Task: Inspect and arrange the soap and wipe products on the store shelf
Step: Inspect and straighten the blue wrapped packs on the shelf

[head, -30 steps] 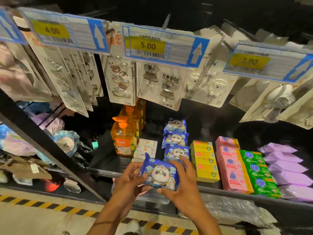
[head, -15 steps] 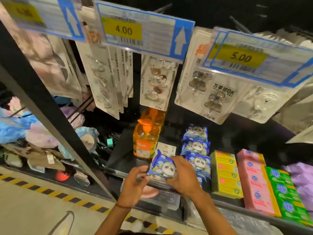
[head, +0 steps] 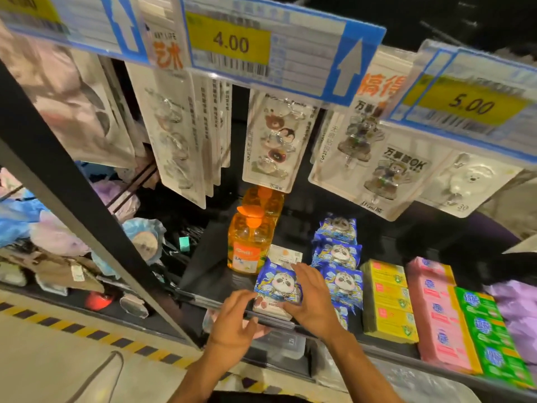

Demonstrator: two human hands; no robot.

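Note:
A blue panda wipe pack (head: 276,283) lies tilted on a white pack at the shelf's front edge, just left of the row of matching panda packs (head: 338,254). My right hand (head: 315,298) holds its right side, fingers laid over the top and thumb along its lower edge. My left hand (head: 235,318) hovers with spread fingers at the pack's lower left corner and grips nothing. An orange soap bottle (head: 250,242) stands right behind the pack. To the right lie yellow soap boxes (head: 388,301), pink soap boxes (head: 436,312) and green soap boxes (head: 488,330).
Carded hook packs (head: 276,141) hang low from the rail above, under the 4.00 price tag (head: 229,43). A black slanting upright (head: 58,184) bounds the bay on the left. Purple packs (head: 520,309) fill the far right. A small white box (head: 286,254) sits behind the held pack.
Both hands carried the panda pack forward and down onto the shelf front. My left hand has let go of it and spread its fingers. The view shifted left and closer.

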